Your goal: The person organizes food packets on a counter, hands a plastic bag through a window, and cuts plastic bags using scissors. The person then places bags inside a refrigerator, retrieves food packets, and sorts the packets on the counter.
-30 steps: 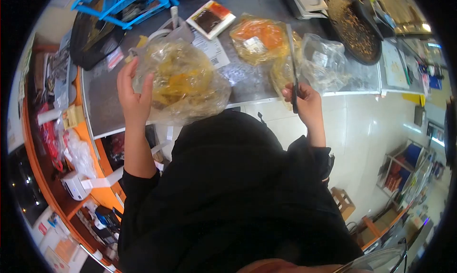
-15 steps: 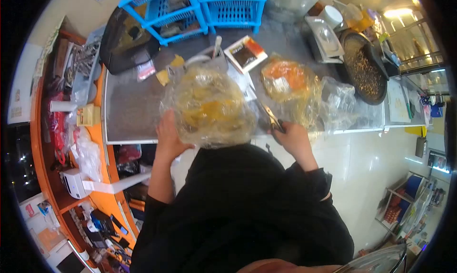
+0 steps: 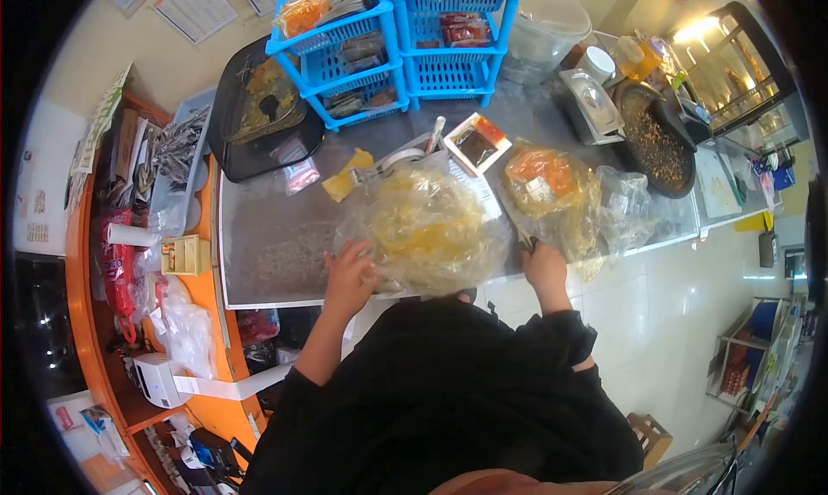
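Scissors [image 3: 524, 237], clamped in right fingers [image 3: 536, 257], have been brought nearer the bag [image 3: 429, 229], closely flanked by spread left fingers [image 3: 347, 255] at the front edge of the table [image 3: 276, 275].

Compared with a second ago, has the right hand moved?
Yes: the right hand has moved left, toward the large yellowish plastic bag, judged against the white-rimmed square container.

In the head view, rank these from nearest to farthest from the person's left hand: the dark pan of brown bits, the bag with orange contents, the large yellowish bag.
From the left hand:
1. Large yellowish bag: immediately to its right.
2. Bag with orange contents: farther right, beyond the first bag.
3. Dark pan of brown bits: far right, toward the counter's back.
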The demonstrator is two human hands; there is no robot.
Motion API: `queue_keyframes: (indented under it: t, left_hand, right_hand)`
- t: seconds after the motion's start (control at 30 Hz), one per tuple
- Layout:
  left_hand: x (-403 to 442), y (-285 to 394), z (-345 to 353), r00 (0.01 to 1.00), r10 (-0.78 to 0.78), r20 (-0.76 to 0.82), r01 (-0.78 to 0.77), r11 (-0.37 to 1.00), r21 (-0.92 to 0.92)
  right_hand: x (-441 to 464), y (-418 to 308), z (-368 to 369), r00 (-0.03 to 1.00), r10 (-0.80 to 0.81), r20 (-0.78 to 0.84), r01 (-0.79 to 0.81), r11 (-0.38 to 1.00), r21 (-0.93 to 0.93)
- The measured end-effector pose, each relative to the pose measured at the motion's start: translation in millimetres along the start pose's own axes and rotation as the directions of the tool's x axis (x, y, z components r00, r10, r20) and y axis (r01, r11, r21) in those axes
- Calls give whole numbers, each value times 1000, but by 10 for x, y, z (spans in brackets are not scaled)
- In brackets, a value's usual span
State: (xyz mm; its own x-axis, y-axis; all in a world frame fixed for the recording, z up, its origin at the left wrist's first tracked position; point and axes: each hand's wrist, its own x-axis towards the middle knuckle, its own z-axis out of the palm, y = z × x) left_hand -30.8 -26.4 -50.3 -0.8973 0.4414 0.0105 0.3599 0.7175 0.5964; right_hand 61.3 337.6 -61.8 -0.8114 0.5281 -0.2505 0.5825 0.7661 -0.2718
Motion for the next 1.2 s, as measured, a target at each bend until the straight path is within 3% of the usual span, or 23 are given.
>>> queue_keyframes:
  t: [0.17,0.27,0.37,0.43,0.5,0.57,0.63,0.7,0.77,0.8,0.83,0.87,0.93,0.97,1.03,1.07,1.17,1.2]
  left_hand:
    - [99,-258,-8,977,-205,51,207,882,-424]
    - [128,-232,2,965,-263,0,202,742,-639]
    - [186,-335,-40,939,-328,105,339,826,-450]
    - [253,-502,14,893,-332,304,446,752,-486]
    - [324,-656,63,850,-299,434,497,731,-467]
    - [389,-758,94,824,-256,506,492,765,-415]
    - [397,-819,107,970,-70,234,110,981,-160]
    - [393,-835,73,979,56,197,-11,975,-224]
    - [438,-730,76,938,79,338,167,751,-639]
    - [454,-533,-38,895,97,436,247,706,-664]
    - [470,-234,-242,841,120,527,330,659,-676]
    - [471,-29,-363,779,146,610,414,610,-675]
    - [495,117,-383,778,103,620,463,573,-677]
    - [514,163,-363,776,83,625,486,554,-676]
    - [535,250,-252,859,167,484,377,434,-818]
    - [552,278,-207,891,202,407,317,367,-875]
    - [606,363,-120,877,240,415,266,477,-838]
    - [627,389,-72,841,229,490,337,486,-806]
  right_hand:
    - [34,-150,104,991,133,-30,-136,975,-176]
    - [10,-199,116,985,171,-31,-174,971,-165]
    - [-251,-548,-182,988,153,-17,-154,987,-48]
    - [-344,-678,-184,995,-91,29,82,972,220]
    - [-385,-787,59,971,-238,13,218,908,358]
    - [-426,-961,166,975,-220,17,182,847,500]
    - [-456,-1107,221,976,-218,-7,179,781,598]
    - [-504,-1230,289,976,-210,-62,197,720,666]
    - [-512,-1342,336,947,-319,-29,228,607,761]
    - [-515,-1404,352,927,-376,-20,239,548,802]
    - [-552,-1503,345,923,-377,79,106,447,888]
    - [-597,-1541,378,932,-358,49,148,502,852]
    - [-674,-1576,470,944,-329,-12,221,606,764]
    - [-689,-1565,504,946,-305,-111,286,623,728]
    - [-723,-1539,509,916,-256,-309,399,662,634]
    - [-747,-1509,496,914,-248,-321,402,658,637]
    - [-891,-1484,321,905,-181,-384,412,592,692]
    - [-923,-1492,304,895,-140,-423,429,529,732]
